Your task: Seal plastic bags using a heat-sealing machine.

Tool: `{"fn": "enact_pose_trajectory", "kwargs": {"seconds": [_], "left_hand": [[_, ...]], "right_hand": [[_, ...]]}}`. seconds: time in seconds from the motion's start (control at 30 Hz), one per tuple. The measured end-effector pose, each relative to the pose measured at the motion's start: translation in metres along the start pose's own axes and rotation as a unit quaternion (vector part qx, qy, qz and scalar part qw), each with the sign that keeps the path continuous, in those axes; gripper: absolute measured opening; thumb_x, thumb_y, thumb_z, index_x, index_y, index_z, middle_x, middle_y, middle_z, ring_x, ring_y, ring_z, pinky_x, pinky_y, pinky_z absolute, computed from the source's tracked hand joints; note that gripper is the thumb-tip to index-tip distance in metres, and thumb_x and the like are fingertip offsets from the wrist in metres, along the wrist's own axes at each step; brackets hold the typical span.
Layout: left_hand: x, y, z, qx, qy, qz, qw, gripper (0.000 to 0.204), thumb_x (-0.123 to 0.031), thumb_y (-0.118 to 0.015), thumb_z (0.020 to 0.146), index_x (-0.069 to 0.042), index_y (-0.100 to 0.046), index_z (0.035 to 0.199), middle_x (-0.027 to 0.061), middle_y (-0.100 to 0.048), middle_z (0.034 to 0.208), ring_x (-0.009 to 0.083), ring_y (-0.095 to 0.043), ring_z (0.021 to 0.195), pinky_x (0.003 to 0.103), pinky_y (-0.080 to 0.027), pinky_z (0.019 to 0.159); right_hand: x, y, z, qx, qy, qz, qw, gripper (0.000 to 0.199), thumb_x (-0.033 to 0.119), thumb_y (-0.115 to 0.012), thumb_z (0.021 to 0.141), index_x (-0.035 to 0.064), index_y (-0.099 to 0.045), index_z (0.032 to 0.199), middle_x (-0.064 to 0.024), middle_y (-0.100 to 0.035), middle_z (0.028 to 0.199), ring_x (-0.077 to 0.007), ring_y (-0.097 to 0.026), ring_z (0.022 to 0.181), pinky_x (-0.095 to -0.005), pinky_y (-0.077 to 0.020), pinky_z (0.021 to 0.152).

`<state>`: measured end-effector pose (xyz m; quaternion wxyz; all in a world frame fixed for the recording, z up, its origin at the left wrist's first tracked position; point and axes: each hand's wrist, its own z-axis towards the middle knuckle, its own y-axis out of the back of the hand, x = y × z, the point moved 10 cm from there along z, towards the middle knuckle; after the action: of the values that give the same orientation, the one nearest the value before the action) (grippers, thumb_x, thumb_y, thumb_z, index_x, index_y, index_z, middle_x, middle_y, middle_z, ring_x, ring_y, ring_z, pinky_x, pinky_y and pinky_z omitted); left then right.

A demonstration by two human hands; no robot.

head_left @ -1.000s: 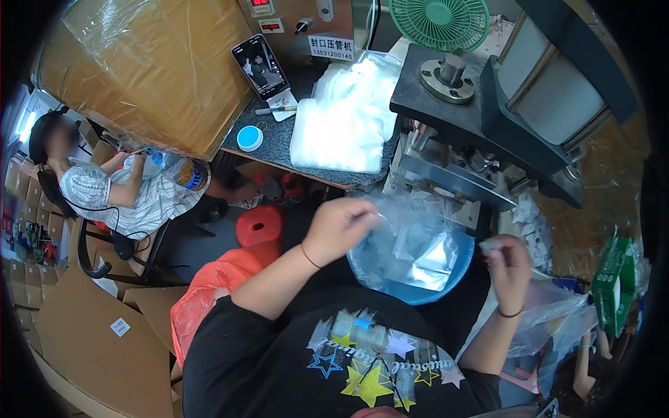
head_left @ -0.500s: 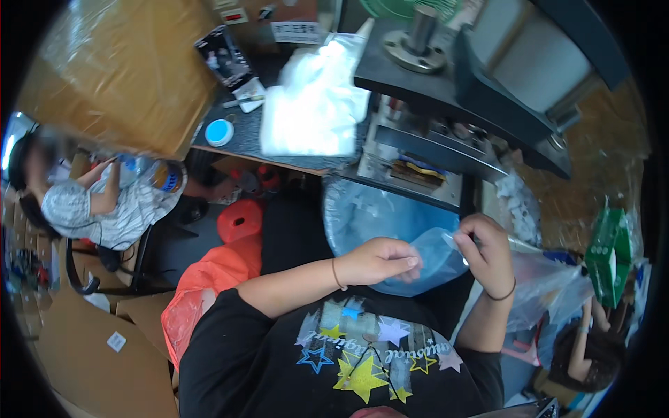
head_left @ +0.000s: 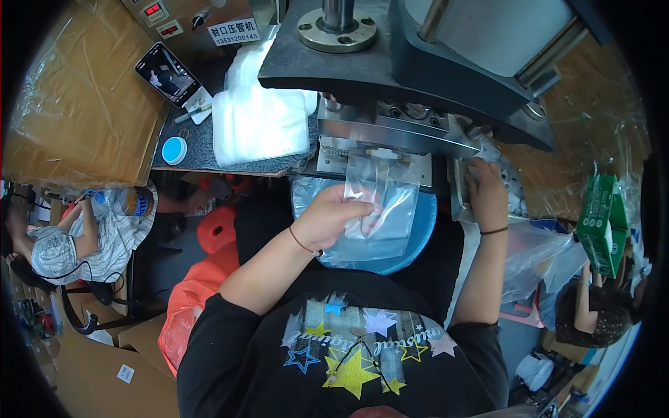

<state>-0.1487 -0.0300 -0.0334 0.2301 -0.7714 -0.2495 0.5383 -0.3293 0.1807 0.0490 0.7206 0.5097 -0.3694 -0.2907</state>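
Note:
My left hand pinches a clear plastic bag between thumb and fingers. The bag's top edge lies at the metal jaws of a press machine, and its lower part hangs over a blue basin at my lap. To the right of the jaws, my right hand dips into a narrow tray beside small white plastic parts. Its fingers are bent together, their tips partly hidden; whatever they grip does not show.
Left of the press, a stack of white bags lies on the table by a phone and a round blue-lidded tub. A large taped carton stands far left. A red stool and two other people are nearby.
The bag has gone from between both hands up to the press jaws, held by my left hand. My right hand has let go of it and moved up to the tray of white parts.

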Motion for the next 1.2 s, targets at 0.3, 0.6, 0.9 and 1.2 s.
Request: {"fn": "enact_pose_trajectory", "kwargs": {"seconds": [0.3, 0.6, 0.9, 1.2], "left_hand": [[-0.003, 0.006, 0.001, -0.03, 0.004, -0.016, 0.999, 0.025, -0.004, -0.065, 0.093, 0.003, -0.059, 0.116, 0.0125, -0.067, 0.097, 0.0173, -0.065, 0.077, 0.03, -0.053, 0.072], [-0.11, 0.039, -0.074, -0.254, -0.303, 0.608, 0.688, 0.032, -0.017, -0.07, 0.09, 0.001, -0.056, 0.113, 0.0137, -0.062, 0.094, 0.0269, -0.065, 0.083, 0.035, -0.054, 0.079], [0.017, 0.003, -0.008, 0.003, -0.059, 0.057, 0.997, 0.031, -0.011, -0.062, 0.099, 0.001, -0.056, 0.127, 0.009, -0.07, 0.107, 0.0153, -0.068, 0.094, 0.028, -0.055, 0.084], [0.032, -0.018, -0.068, 0.024, -0.015, 0.119, 0.992, 0.027, -0.01, -0.058, 0.101, 0.0, -0.057, 0.126, 0.017, -0.071, 0.103, 0.0251, -0.073, 0.089, 0.034, -0.059, 0.077]], "right_hand": [[-0.004, 0.003, -0.005, -0.094, -0.034, 0.06, 0.993, 0.028, 0.014, -0.066, 0.091, 0.0061, -0.059, 0.117, -0.0179, -0.067, 0.111, -0.0381, -0.066, 0.098, -0.0436, -0.0528, 0.082], [-0.013, 0.011, -0.015, -0.116, -0.006, -0.002, 0.993, 0.031, 0.013, -0.055, 0.097, 0.0038, -0.059, 0.127, -0.0195, -0.066, 0.119, -0.0365, -0.065, 0.105, -0.0423, -0.0518, 0.088], [0.005, 0.031, -0.021, -0.184, 0.042, -0.03, 0.982, 0.03, 0.012, -0.06, 0.095, 0.0034, -0.061, 0.124, -0.0181, -0.066, 0.113, -0.0381, -0.061, 0.108, -0.0437, -0.0487, 0.092], [0.069, -0.019, -0.1, 0.119, -0.023, 0.538, 0.834, 0.045, 0.026, -0.071, 0.091, -0.0003, -0.055, 0.124, -0.005, -0.065, 0.099, -0.0073, -0.057, 0.079, -0.0234, -0.0458, 0.071]]}}
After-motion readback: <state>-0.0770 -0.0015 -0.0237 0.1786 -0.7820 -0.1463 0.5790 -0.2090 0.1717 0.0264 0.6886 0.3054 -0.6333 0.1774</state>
